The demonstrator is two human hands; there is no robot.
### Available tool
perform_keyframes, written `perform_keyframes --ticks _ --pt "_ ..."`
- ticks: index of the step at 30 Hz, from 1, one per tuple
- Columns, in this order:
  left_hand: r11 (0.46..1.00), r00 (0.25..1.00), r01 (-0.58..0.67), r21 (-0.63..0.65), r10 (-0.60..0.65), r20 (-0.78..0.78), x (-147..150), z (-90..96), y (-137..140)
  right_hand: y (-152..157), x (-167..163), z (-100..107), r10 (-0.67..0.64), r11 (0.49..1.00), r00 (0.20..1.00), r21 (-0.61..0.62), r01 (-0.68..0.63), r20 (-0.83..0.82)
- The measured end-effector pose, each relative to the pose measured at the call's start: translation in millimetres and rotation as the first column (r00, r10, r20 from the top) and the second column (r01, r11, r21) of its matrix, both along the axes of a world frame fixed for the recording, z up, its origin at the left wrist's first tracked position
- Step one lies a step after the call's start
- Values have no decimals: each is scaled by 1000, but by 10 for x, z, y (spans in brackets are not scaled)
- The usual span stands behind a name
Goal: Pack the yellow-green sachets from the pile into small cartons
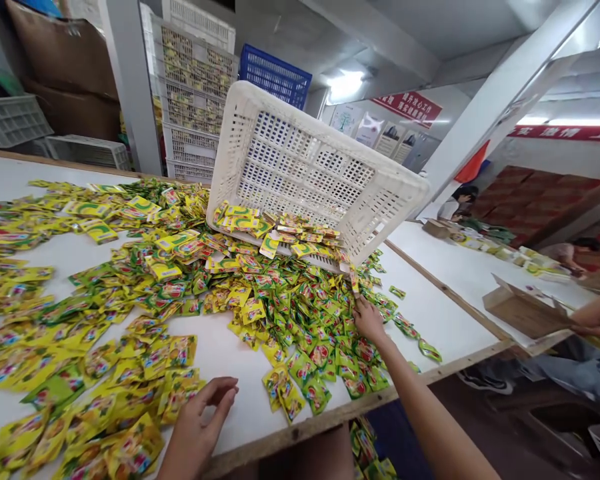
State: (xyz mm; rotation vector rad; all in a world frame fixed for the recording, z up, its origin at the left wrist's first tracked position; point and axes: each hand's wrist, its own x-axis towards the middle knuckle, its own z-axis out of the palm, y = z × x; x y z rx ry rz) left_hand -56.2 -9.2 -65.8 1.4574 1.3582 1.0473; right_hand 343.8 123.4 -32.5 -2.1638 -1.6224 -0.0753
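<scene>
A white plastic crate is tipped on its side on the table, its opening toward me. Small flat yellow cartons lie along its lower side. In front of it spreads a heap of green sachets, with yellow sachets to the left. My right hand is closed at the crate's lower right corner, with a small yellow carton standing up from its fingertips. My left hand hovers over the table's near edge by the yellow sachets, thumb and fingers apart, holding nothing.
Stacked white crates and a blue crate stand behind the white table. A wooden strip divides it from another table at right, where an open cardboard box sits beside a co-worker's arm.
</scene>
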Motion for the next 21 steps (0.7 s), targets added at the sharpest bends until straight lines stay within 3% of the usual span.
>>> perform_keyframes --ticks 3,6,9,12,13,14,17,18,19,21 --pt "1000 1000 10 -4 -10 -8 18 7 6 -74 -4 86 -14 995 1000 100 12 17" --pt "1000 999 13 20 -12 -35 18 8 10 -267 -142 325 38 964 999 263 -44 29" --pt "998 998 -19 55 22 -53 19 17 0 -552 -521 639 297 860 955 429 -277 20" --pt "986 994 -78 150 89 -66 40 71 -30 -895 -1125 868 564 799 820 315 -512 -99" --pt "980 992 -69 188 86 -87 52 102 -42 -1008 -1347 901 644 760 748 255 -598 -163" --pt "976 992 -28 216 54 -114 65 138 -52 -1113 -1560 910 725 688 650 202 -697 -226" --pt "943 956 280 180 -258 -138 96 251 -75 -1330 -2019 827 851 438 364 128 -890 -380" --pt "916 925 376 142 -363 -110 98 279 -79 -1360 -2079 778 852 407 326 128 -904 -410" --pt "894 899 436 102 -430 -79 93 299 -81 -1369 -2090 724 838 428 339 132 -894 -427" --pt "902 902 431 31 -430 -26 67 309 -79 -1339 -1988 604 762 585 492 120 -802 -422"
